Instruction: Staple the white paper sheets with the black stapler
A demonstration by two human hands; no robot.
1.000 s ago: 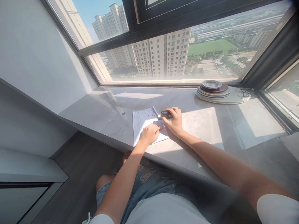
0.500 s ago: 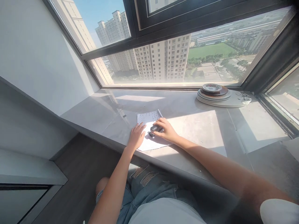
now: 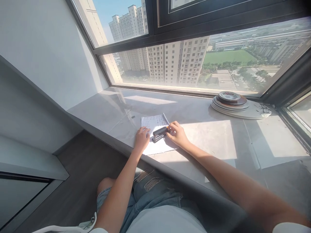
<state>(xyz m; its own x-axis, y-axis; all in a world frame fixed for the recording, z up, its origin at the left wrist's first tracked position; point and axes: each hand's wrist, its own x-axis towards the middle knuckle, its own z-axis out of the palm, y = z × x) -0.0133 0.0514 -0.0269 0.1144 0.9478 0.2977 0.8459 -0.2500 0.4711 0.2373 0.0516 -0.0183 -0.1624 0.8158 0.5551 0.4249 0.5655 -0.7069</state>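
Near front edge of surface (image 3: 206, 137), printed paper (image 3: 156, 147) lies; left hand (image 3: 142, 139) open, fingers resting on its left edge. Right hand (image 3: 178, 134) grips black stapler (image 3: 160, 130) by one end, over paper's middle, stapler's halves parted. Judged: paper and stapler positioned; no completed stapling visible, remainder cannot be told.

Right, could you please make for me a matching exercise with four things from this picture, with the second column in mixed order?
1. stapler
2. paper
3. stacked plates
4. field

A. green, outdoors
B. held in the right grip
C. near the window frame, towards the picture's right
D. white, with rows of dark marks

Pairs: 1-B; 2-D; 3-C; 4-A
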